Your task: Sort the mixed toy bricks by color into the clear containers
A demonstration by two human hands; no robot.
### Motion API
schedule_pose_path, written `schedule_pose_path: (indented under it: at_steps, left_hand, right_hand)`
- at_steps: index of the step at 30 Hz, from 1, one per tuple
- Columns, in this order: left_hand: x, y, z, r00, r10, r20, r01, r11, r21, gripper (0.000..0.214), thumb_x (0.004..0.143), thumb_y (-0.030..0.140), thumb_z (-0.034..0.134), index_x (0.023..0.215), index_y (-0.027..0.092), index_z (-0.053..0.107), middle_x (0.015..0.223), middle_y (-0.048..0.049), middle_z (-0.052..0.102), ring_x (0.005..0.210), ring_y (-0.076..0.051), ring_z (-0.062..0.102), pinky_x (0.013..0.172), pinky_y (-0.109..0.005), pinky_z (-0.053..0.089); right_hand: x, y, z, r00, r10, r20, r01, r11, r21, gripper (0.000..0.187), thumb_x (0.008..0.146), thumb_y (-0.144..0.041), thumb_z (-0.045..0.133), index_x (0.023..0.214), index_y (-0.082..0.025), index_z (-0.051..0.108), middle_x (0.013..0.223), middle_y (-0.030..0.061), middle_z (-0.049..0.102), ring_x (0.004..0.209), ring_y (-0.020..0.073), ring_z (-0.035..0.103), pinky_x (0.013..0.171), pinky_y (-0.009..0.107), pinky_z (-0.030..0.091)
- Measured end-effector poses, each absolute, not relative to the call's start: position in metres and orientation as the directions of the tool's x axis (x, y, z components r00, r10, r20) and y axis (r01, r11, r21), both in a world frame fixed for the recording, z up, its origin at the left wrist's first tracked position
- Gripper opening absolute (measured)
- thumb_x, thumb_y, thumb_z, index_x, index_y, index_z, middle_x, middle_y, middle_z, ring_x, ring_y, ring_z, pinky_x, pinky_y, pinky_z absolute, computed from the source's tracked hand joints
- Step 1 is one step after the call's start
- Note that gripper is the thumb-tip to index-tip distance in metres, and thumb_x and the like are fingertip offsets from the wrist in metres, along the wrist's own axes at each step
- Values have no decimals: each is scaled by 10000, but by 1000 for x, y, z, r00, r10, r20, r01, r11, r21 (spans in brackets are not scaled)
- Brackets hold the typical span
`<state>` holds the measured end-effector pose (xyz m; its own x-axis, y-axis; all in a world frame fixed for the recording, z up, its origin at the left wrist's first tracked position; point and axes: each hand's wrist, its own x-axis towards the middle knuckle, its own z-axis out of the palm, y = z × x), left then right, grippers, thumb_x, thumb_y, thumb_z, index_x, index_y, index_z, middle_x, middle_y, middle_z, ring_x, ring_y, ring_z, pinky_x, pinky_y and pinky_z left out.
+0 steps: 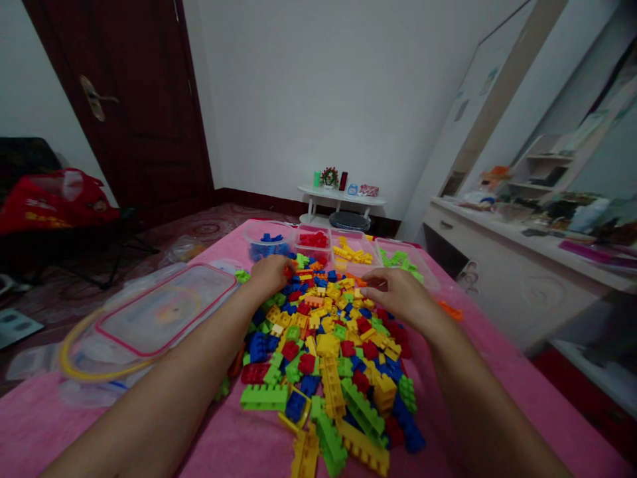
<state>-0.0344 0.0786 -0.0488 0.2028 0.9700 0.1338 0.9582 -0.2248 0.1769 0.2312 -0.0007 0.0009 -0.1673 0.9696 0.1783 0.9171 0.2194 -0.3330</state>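
A heap of plastic building bricks [326, 345] in yellow, green, blue, red and orange lies in the middle. My left hand [270, 275] is at its far left edge, the fingers closed around a small red-orange brick [288, 271] that shows at the fingertips. On the far right side of the heap, my right hand [398, 292] reaches in with thumb and fingers apart, just over yellow and orange bricks. Beyond the hands stand clear containers: one with blue bricks [269, 247], one with red bricks [312, 240], one with yellow bricks [352, 252] and one with green bricks [401, 260].
Clear lids [169, 309], one rimmed in red and one in yellow, lie to the left on the pink cloth [223, 431]. An orange brick [450, 310] is apart on the right. A white dresser [502, 265] stands at the right and a low white table [341, 196] behind.
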Motion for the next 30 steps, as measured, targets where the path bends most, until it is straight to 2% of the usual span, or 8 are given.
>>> schedule_pose_path:
  at_steps: [6, 10, 14, 16, 19, 22, 26, 30]
  left_hand:
    - [-31, 75, -35, 146, 983, 114, 955, -170, 242, 248, 665, 203, 637, 867, 293, 750, 978, -38, 711, 918, -253, 643, 752, -300, 489]
    - [-28, 74, -24, 260, 961, 100, 783, -270, 560, 211, 681, 210, 623, 848, 184, 751, 816, -57, 722, 756, -194, 651, 670, -264, 491]
    - [-13, 59, -11, 548, 834, 62, 437, -349, 829, 230, 686, 225, 632, 871, 143, 741, 786, -46, 719, 673, -138, 622, 669, -245, 485]
    - [-5, 48, -5, 644, 762, 69, 343, -368, 864, 220, 686, 221, 640, 864, 140, 740, 786, -40, 717, 674, -126, 612, 692, -243, 478]
    - [2, 38, -3, 690, 722, 49, 307, -353, 884, 220, 684, 226, 654, 866, 130, 735, 786, -40, 715, 667, -125, 606, 690, -248, 475]
    - [2, 41, -9, 673, 738, 51, 320, -352, 880, 225, 672, 213, 663, 869, 126, 728, 784, -44, 714, 679, -129, 611, 698, -252, 477]
    - [2, 50, -16, 578, 810, 98, 325, -338, 883, 201, 661, 233, 668, 819, 120, 718, 758, -48, 704, 657, -130, 609, 681, -262, 481]
    - [10, 46, -13, 431, 874, 225, 221, -344, 913, 229, 650, 286, 700, 811, 124, 703, 768, -46, 695, 682, -134, 609, 702, -274, 484]
  right_hand:
    - [223, -2, 0, -195, 960, 200, 897, 258, -359, 269, 764, -313, 602, 970, -180, 711, 931, 89, 717, 800, 211, 649, 683, 286, 469]
    - [209, -4, -4, -181, 943, 281, 824, 301, -480, 225, 758, -272, 609, 936, -176, 708, 932, 79, 712, 788, 191, 642, 693, 287, 475]
    - [190, -5, -14, -94, 937, 337, 624, 319, -713, 516, 737, -340, 650, 1213, -159, 571, 1105, 109, 652, 825, 177, 638, 687, 282, 497]
    - [183, -6, -19, -108, 933, 342, 549, 343, -762, 534, 747, -363, 637, 1238, -174, 549, 1134, 105, 636, 845, 178, 634, 682, 282, 500]
    - [182, -5, -24, -144, 920, 364, 502, 385, -774, 367, 763, -356, 614, 1089, -188, 634, 1086, 80, 658, 845, 179, 627, 689, 283, 496]
    - [188, 0, -27, -93, 910, 405, 512, 392, -764, 260, 727, -337, 648, 933, -180, 664, 956, 59, 686, 745, 164, 617, 648, 275, 484]
    - [195, 6, -26, -9, 900, 435, 544, 370, -753, 250, 706, -338, 658, 890, -168, 661, 885, 56, 681, 707, 156, 602, 639, 274, 478]
    - [188, -2, -22, -97, 963, 250, 386, 268, -883, 309, 740, -421, 616, 911, -166, 647, 770, 29, 652, 537, 111, 549, 497, 237, 454]
